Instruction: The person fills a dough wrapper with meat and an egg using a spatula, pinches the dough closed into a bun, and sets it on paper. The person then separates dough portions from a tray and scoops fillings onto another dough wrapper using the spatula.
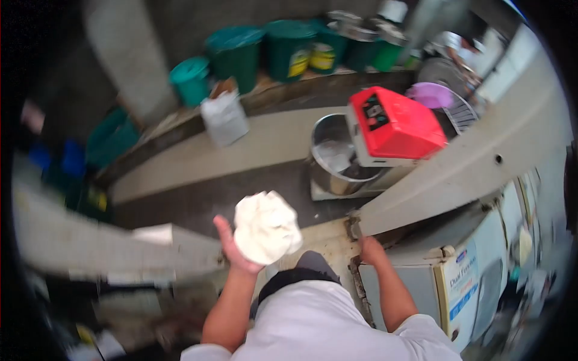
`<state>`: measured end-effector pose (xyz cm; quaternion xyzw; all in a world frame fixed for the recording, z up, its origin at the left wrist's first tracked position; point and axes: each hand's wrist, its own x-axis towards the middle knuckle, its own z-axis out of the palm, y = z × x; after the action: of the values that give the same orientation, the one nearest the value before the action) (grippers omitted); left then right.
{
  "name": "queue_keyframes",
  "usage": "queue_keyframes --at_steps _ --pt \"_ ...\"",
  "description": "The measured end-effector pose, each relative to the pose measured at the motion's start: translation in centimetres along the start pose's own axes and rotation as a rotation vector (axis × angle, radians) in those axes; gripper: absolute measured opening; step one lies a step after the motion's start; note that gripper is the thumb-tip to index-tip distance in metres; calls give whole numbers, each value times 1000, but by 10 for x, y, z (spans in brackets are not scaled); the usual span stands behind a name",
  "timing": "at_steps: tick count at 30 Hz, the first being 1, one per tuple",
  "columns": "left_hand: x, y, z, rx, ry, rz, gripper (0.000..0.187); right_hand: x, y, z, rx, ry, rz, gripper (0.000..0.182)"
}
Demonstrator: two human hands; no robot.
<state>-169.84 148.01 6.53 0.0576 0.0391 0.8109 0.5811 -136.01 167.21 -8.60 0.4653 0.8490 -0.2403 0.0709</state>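
Fingers of left hand [232, 246] cupped under dough lump [267, 227], lifted clear, well short of mixer bowl [335, 155]; right hand [368, 248] braced on counter edge [355, 227], grip unclear.

big white dough lump [267, 227], soft and lumpy, kinda rounded with a folded, wrinkly top, sitting up on an open palm, raised in front of the chest, above the dark floor
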Motion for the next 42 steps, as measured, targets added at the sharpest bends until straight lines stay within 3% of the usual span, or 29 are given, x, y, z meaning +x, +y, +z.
queue_keyframes --at_steps 1,3,4,7,9,10,12,14,16,18,20,23,25,26,28,29,30,33,34,37,38,39,40,42 --pt "14 9 1 13 -13 -19 90 -4 31 33 -297 -138 134 29" --pt "44 27 -4 0 -46 0 84 -16 66 83 -181 -168 213 35" --pt "60 35 -7 31 -38 -19 81 -26 64 97 -110 -138 372 34" --pt "104 52 -20 -11 -96 -112 81 -33 51 124 -66 -253 452 32" --pt "136 59 -24 -79 16 -119 94 -14 35 136 -105 -348 397 29" --pt "154 63 -23 -70 8 -130 94 9 17 127 -91 -338 399 29" --pt "192 71 -15 -36 80 -117 92 69 -21 110 -29 -330 206 22" --pt "234 82 -4 -81 30 -157 92 144 -29 134 120 -134 2 25" --pt "273 92 2 -101 -112 -226 92 212 -90 86 372 91 -44 18" --pt "309 101 5 -111 -56 -232 93 284 -137 38 470 173 -212 17" --pt "338 110 13 -127 4 -236 93 319 -210 -72 744 -83 19 19" --pt "379 119 21 -182 -131 -295 95 388 -236 -89 904 -25 -87 31" --pt "405 134 -4 -200 -190 -412 99 397 -278 -162 1838 -431 159 48" --pt "418 142 -12 -202 -199 -421 99 408 -284 -169 1839 -417 155 48" --pt "447 158 -28 325 47 -485 101 432 -294 -173 2346 -768 -155 68" --pt "461 163 -38 387 37 -480 99 443 -296 -170 2302 -773 -156 76" --pt "476 168 -51 384 36 -492 99 456 -299 -172 2308 -759 -152 76" --pt "515 183 -108 689 324 -654 80 486 -312 -171 2193 -587 37 68" --pt "534 184 -120 690 307 -661 80 507 -313 -165 2192 -566 29 68" --pt "584 179 -118 1099 179 -621 72 557 -322 -164 2148 -441 86 62" --pt "603 180 -114 1097 166 -625 72 569 -329 -176 2134 -249 119 58" --pt "620 180 -112 1215 29 -600 73 580 -336 -190 2112 -58 152 55" --pt "636 180 -109 1328 -111 -574 75 589 -338 -203 2115 -42 156 55" --pt "667 177 -95 1166 -161 -656 75 601 -329 -229 2069 34 201 52"
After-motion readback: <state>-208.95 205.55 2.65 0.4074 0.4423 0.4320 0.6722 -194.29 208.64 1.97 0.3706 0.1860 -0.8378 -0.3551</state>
